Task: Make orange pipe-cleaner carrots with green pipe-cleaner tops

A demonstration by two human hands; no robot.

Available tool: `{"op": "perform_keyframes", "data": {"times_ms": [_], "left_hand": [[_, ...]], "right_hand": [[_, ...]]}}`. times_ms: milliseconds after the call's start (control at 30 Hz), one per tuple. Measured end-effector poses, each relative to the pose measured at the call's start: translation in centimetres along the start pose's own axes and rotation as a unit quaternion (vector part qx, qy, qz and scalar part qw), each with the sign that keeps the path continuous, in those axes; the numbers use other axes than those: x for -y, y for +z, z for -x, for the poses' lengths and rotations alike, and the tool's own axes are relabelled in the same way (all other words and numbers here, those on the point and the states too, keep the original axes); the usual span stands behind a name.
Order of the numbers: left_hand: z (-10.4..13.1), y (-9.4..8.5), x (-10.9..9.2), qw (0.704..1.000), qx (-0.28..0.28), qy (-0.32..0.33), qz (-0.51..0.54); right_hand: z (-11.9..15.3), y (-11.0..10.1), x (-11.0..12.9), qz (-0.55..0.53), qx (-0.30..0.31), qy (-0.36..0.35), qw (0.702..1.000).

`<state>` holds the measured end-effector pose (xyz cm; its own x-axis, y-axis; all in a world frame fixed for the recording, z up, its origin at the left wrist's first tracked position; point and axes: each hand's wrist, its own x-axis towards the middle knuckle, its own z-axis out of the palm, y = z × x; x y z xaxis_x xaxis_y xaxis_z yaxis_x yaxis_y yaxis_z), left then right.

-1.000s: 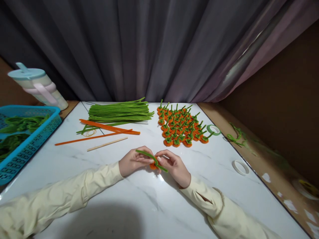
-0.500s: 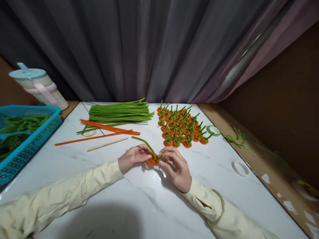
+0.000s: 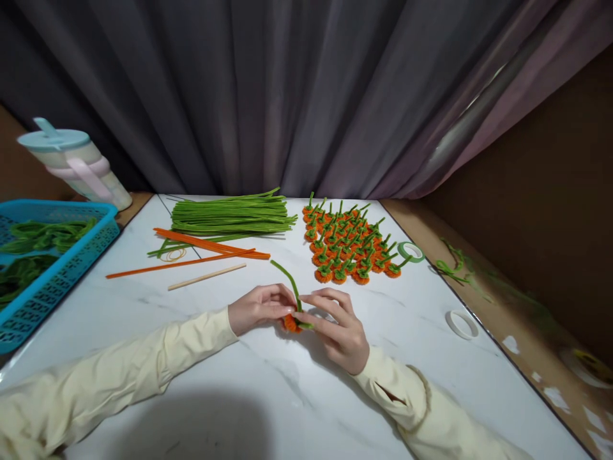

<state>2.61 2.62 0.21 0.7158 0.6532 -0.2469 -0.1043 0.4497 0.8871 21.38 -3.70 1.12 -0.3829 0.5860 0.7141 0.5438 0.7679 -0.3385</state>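
Over the middle of the white marbled table, my left hand [image 3: 264,308] pinches a small orange pipe-cleaner pumpkin [image 3: 290,324] from its left side. A green pipe cleaner [image 3: 288,276] rises from the top of it and curves away to the upper left, with a short green end sticking out at the right. My right hand [image 3: 341,326] closes on the green pipe cleaner where it meets the orange piece, thumb and fingers around it. The exact contact of the fingertips is partly hidden. Beyond my right hand stand rows of similar orange pumpkins [image 3: 352,243] with green stems.
Behind lies a bundle of green pipe cleaners [image 3: 230,214], with orange pipe cleaners [image 3: 211,243] and a wooden stick [image 3: 207,276] before it. A blue basket [image 3: 90,252] and a tumbler [image 3: 79,166] are at left. Green tape [image 3: 412,252] and a white tape roll [image 3: 461,324] lie at right.
The orange piece has tipped and dropped slightly toward me. The long green end has swung right and stands more upright. My right fingers have moved left onto the green pipe cleaner.
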Motion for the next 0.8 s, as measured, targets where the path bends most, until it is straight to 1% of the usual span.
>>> {"op": "perform_keyframes", "data": {"times_ms": [133, 267, 400, 533, 700, 800], "left_hand": [[0.11, 0.00, -0.10, 0.999, 0.016, -0.013, -0.028], [0.15, -0.02, -0.13, 0.998, 0.042, -0.001, -0.054], [0.22, -0.03, 0.04, 0.996, 0.055, -0.004, -0.071], [0.19, 0.03, 0.13, 0.997, 0.040, -0.004, -0.064], [0.13, 0.34, -0.09, 1.000, 0.014, -0.018, -0.018], [0.35, 0.69, 0.04, 0.998, 0.022, 0.013, -0.056]], "right_hand": [[0.13, 0.24, -0.05, 0.010, 0.006, -0.004, 1.000], [0.14, 0.57, 0.09, 0.001, 0.003, 0.008, 1.000], [0.11, 0.72, 0.32, 0.012, 0.001, 0.015, 1.000], [-0.02, 0.67, 0.27, -0.002, 0.004, 0.023, 1.000], [-0.23, 0.51, -0.10, -0.026, 0.005, 0.039, 0.999], [-0.27, 0.52, -0.15, -0.036, 0.000, 0.061, 0.997]]}}
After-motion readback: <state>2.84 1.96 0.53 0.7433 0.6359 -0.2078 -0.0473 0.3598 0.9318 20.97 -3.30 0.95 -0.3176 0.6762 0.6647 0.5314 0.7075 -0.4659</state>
